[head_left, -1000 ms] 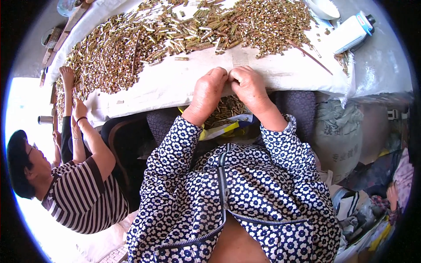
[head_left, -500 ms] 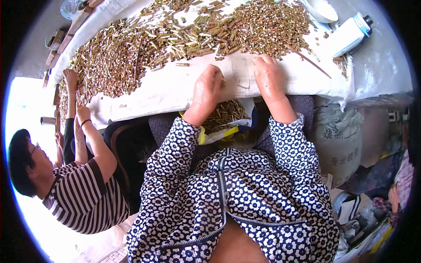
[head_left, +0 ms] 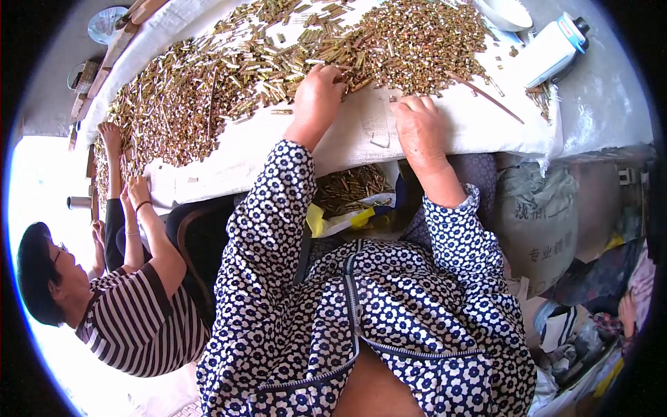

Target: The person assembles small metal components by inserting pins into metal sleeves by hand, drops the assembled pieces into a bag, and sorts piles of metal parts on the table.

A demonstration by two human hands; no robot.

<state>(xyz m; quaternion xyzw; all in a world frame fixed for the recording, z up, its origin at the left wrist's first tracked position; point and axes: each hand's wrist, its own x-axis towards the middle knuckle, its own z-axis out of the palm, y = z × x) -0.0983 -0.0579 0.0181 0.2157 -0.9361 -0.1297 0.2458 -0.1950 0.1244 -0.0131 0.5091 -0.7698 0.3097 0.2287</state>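
Note:
My left hand (head_left: 318, 101) is at the near edge of the heap of long brass-coloured pieces (head_left: 306, 55). Its fingers are curled over there, and what they grip, if anything, is hidden. To its right, my right hand (head_left: 420, 128) rests on the white cloth (head_left: 361, 125) with fingers bent together. A tiny piece shows by its thumb and fingertip, too small to name. Just beyond it lies a pile of short brass-coloured pieces (head_left: 424, 42). Between my forearms, below the table edge, an open bag (head_left: 354, 191) holds several long brass-coloured pieces.
On the left a person in a striped shirt (head_left: 132, 313) works at the spread pieces (head_left: 174, 111). A thin stick (head_left: 490, 99) lies to the right. A white and blue bottle (head_left: 552, 52), a white bowl (head_left: 507, 14) and a full sack (head_left: 538, 222) are farther right.
My left hand has moved forward and slightly left, from the cloth to the heap's edge. My right hand has shifted slightly back toward me. The other person's hands have lowered slightly.

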